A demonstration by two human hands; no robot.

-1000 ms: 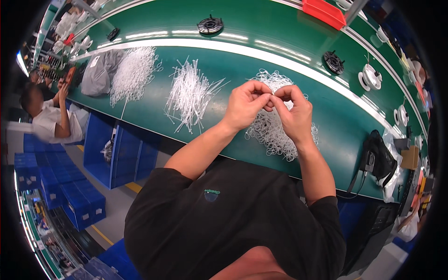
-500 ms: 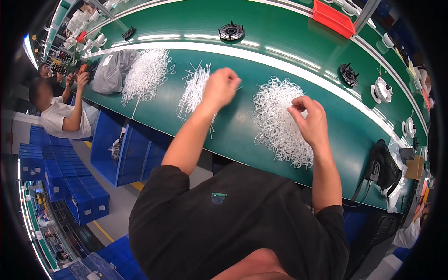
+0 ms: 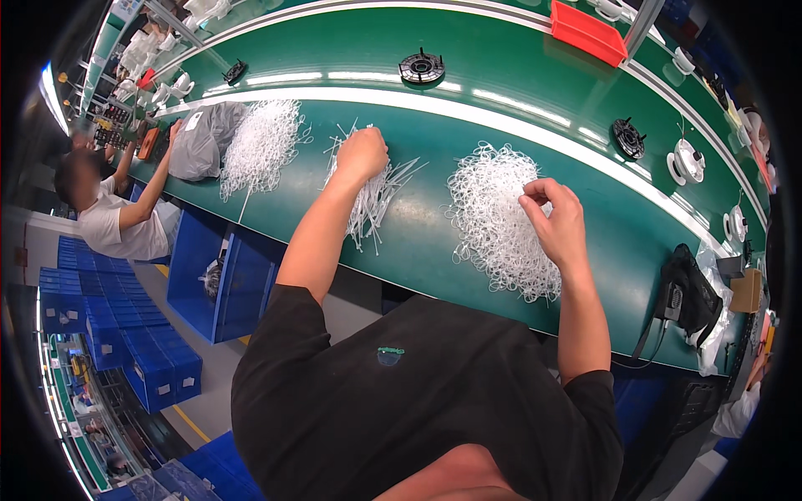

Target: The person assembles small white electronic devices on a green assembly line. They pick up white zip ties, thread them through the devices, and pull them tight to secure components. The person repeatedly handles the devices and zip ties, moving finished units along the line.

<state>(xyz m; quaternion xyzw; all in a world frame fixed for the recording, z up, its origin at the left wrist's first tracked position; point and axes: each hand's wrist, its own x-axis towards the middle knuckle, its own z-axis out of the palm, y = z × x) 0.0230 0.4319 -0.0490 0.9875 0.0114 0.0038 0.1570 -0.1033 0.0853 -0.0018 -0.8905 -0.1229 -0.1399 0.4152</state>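
Observation:
My left hand point(image 3: 363, 154) is curled closed over a pile of straight white cable ties point(image 3: 368, 209). Its fingertips point down and away, so what they grip is hidden. Loose ties fan out to its right and below it. Over the right part of a heap of looped white cable ties point(image 3: 493, 217) is my right hand point(image 3: 558, 219). Its thumb and bent forefinger come close together in a pinch; anything between them is too small to make out.
Farther left lie another heap of looped ties point(image 3: 263, 142) and a grey plastic bag point(image 3: 200, 146). Black round parts point(image 3: 422, 67) and a red tray point(image 3: 588, 33) sit beyond the white rail. A black bag point(image 3: 689, 292) lies right. A co-worker point(image 3: 125, 209) stands left, near blue bins point(image 3: 159, 367).
My left hand has moved left, from the right side of the straight ties to over them. Some ties now spread to the right. My right hand has barely moved. The co-worker's arm is lower.

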